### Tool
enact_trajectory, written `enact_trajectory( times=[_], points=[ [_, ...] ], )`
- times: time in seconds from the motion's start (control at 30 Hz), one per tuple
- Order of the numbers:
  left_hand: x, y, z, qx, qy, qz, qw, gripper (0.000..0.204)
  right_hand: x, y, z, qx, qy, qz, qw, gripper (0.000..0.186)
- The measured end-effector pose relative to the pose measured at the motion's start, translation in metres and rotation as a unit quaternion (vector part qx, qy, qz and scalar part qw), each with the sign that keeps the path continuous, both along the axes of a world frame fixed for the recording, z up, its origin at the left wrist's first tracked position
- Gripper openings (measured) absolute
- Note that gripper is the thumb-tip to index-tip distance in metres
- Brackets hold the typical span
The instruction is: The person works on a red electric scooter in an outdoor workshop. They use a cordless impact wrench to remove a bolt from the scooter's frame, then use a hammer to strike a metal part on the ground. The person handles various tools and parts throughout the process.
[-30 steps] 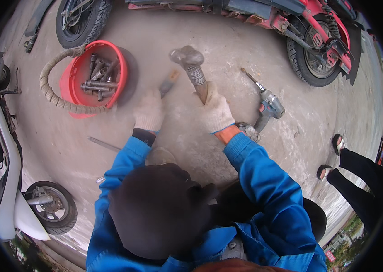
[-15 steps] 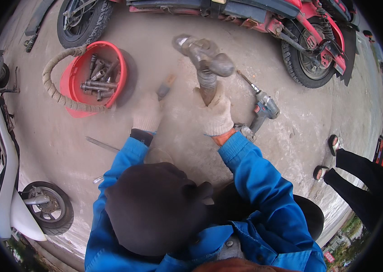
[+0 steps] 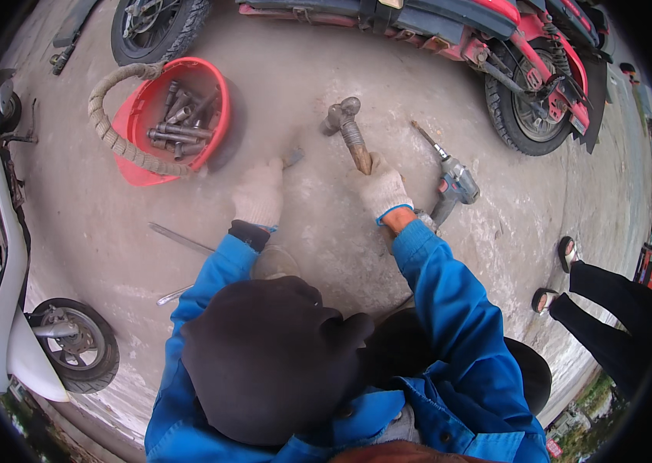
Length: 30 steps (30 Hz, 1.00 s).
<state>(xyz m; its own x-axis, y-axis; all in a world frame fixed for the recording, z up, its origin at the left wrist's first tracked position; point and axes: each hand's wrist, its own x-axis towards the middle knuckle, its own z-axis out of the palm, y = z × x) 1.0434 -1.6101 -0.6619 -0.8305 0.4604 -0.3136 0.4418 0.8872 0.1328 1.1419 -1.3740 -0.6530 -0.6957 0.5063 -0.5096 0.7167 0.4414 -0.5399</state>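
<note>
Concrete floor; upper centre, right fingers grip a hammer, likely head-heavy, best held low; left fingers clasp dark metal.

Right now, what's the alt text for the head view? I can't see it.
A gloved right hand grips a hammer, and the gloved left hand holds a partly hidden tool. To the left, a red container holds metal tubular pieces; to the right lies a power tool. A red two-wheeler stands beyond.
</note>
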Motion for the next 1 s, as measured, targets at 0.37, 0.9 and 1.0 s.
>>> enact_trajectory(
  times=[0.37,0.9,1.0],
  points=[
    [0.01,-0.012,-0.02,0.014,0.056,-0.047,0.997,0.063,0.002,0.002,0.008,0.028,0.003,0.034,0.999,0.054],
    [-0.008,-0.001,0.015,-0.054,0.039,-0.108,0.992,0.062,-0.007,0.008,0.008,0.038,-0.04,0.062,0.997,0.054],
    [-0.008,-0.003,0.017,-0.073,0.057,-0.117,0.989,0.06,-0.007,0.008,0.007,0.04,-0.04,0.078,0.995,0.053]
  ],
)
